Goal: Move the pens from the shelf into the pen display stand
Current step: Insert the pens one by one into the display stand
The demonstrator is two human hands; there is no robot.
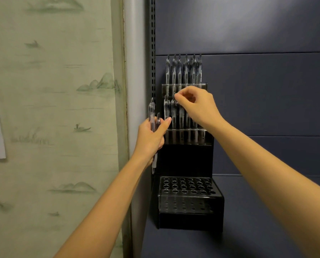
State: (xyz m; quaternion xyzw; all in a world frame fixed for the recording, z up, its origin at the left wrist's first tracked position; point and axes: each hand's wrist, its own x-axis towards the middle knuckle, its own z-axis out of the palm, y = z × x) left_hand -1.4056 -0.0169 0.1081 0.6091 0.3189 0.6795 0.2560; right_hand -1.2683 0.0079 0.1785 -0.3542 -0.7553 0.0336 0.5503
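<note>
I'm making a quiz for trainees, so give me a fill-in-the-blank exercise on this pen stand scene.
1. The left hand grips a bundle of clear ___.
2. The right hand pinches at the stand's ___ tier.
3. The bottom tier of the pen display stand has its holes ___.

Missing: pens; middle; empty

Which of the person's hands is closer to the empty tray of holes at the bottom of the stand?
Left. The left hand, gripping pens, sits above the tray of holes, off its left edge; the right hand is higher, at the middle row.
</note>
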